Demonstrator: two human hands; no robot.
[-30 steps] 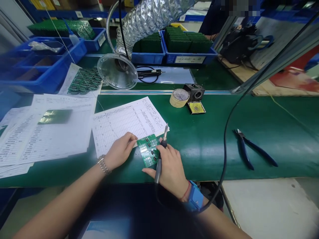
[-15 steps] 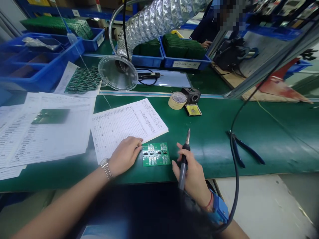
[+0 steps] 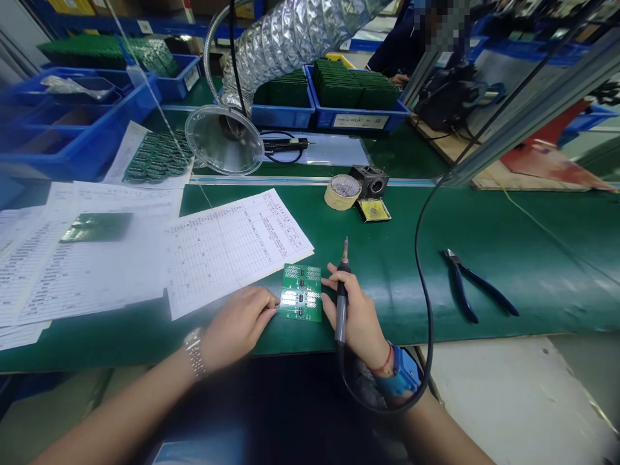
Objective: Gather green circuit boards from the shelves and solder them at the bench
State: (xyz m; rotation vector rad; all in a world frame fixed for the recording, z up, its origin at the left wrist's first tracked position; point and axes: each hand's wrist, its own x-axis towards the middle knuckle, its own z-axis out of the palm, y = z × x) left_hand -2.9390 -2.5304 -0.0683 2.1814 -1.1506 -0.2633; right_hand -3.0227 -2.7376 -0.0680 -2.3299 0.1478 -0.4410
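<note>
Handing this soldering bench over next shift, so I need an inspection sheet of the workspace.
Surface: green bench mat, sheets overlapping it.
Job's things: green circuit board flat on mat; soldering iron, tip up.
Clutter: printed sheets, side cutters, tape roll.
Hands: left hand at board's edge; right hand gripping iron, blue wrist strap on.
Cables: iron's black cord looping past right wrist.
Surroundings: blue bins of green boards, silver fume duct, co-worker beyond.
</note>
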